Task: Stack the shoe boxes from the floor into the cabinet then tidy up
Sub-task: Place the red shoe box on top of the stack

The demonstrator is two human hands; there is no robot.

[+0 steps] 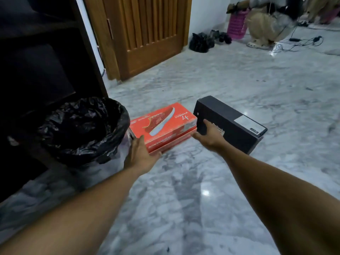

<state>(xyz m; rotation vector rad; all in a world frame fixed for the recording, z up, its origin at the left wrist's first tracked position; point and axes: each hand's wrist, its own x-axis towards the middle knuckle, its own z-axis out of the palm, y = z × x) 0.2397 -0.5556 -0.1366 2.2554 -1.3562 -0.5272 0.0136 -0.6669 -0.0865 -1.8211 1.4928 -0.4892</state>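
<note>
At frame centre the orange shoe box [163, 126] lies on the floor [202, 181], long axis left-right between the wide-spread left hand [140, 153] and the right hand [207, 136], whose fingers touch the black shoe box [230, 124].

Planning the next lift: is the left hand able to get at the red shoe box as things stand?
Probably yes: the left hand is already at the near left corner of the red shoe box; the lined bin sits close beside it.

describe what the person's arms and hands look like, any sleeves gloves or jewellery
Both arms are bare along their whole visible length: no sleeve shows on either forearm. The left hand and right hand wear no gloves, and no watch, bracelet or ring is visible on the wrists or on the fingers that show. No markings or cables are on them.
</note>
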